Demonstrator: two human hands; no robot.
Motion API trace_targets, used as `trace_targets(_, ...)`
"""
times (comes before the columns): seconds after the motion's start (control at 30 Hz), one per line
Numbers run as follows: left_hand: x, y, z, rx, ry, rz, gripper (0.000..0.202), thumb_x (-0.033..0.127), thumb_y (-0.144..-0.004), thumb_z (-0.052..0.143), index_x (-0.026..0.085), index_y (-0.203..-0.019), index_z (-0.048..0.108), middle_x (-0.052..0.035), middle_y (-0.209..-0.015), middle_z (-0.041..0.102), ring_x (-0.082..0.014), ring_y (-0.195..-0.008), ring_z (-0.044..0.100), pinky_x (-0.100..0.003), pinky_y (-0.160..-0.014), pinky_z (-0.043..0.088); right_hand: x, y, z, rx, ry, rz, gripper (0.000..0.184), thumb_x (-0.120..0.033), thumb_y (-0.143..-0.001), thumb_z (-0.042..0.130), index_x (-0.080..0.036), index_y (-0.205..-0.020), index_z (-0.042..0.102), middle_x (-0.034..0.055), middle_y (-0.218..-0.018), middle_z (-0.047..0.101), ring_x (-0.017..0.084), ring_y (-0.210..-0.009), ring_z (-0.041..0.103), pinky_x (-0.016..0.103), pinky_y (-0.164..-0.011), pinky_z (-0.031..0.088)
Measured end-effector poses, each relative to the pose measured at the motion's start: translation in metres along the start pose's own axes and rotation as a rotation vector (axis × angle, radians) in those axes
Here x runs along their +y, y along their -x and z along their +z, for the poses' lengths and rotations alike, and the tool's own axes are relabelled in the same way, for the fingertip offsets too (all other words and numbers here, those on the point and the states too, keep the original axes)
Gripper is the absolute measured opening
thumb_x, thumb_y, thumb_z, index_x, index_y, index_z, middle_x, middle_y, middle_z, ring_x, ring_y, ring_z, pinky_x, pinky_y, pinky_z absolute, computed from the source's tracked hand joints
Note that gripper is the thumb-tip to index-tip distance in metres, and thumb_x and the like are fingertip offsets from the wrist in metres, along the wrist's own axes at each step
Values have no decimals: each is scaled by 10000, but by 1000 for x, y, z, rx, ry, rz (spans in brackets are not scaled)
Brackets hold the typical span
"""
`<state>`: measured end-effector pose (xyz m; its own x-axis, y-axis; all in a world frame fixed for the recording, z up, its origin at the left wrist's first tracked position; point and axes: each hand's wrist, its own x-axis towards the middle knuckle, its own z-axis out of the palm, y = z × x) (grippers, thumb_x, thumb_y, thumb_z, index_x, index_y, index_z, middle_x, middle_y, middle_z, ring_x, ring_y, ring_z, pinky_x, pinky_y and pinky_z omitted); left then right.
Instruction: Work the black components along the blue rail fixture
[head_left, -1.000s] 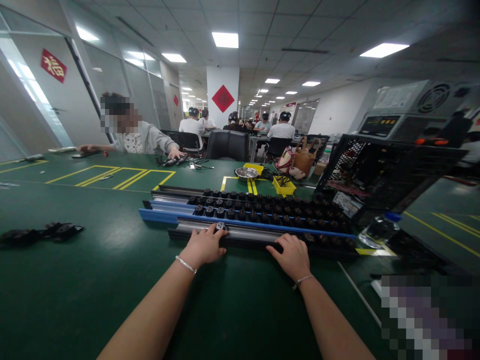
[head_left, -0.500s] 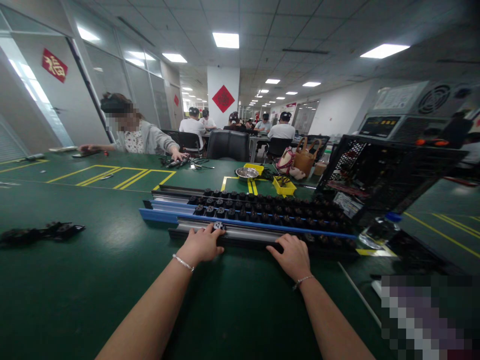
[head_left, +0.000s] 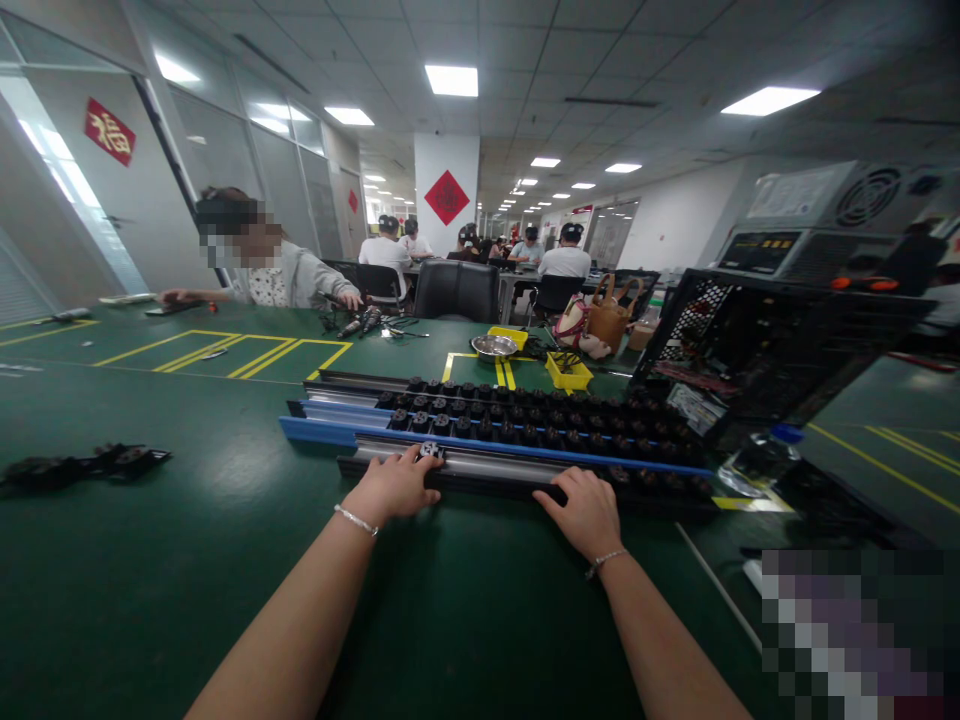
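Along the front rail (head_left: 495, 466), left hand (head_left: 391, 487) and module (head_left: 431, 451) have shifted leftward.

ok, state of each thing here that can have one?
Left hand: at module
Module: in near rail
Right hand: on near rail
Near rail: part-filled, bare stretch showing
Blue rails: left ends bare
Bottle: capped
PC case: open-sided
Bowl: upright
Near yellow tray: holds dark parts
Ceiling lights: on

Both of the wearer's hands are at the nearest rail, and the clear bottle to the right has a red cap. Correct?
The cap on the clear bottle is blue, not red, as the head view shows. The left hand and right hand are indeed at the nearest rail.
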<state>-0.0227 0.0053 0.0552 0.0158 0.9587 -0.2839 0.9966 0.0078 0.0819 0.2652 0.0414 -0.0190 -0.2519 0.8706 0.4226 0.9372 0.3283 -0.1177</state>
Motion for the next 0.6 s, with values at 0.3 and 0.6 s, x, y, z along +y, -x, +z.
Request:
trace_targets(0.3,-4,0,-2,-5,-3,11,625,531,-785,461,367,-1378,353,-84,-1520,206,-377,-1295,348,-559,-1006,289,-2,0,-3,-12,9,2,381,-559,-815,482,-218,-819,650,38,-888,617,187,-843,509,342,-744,336)
trace_targets(0.6,-12,-1,-2,-12,1,-3,628,534,-781,461,353,-1375,365,-83,-1518,214,-361,-1271,392,-528,-998,327,-1,0,-1,-14,26,1,392,-574,-817,467,-227,-816,649,39,-893,619,194,-852,509,349,-754,333)
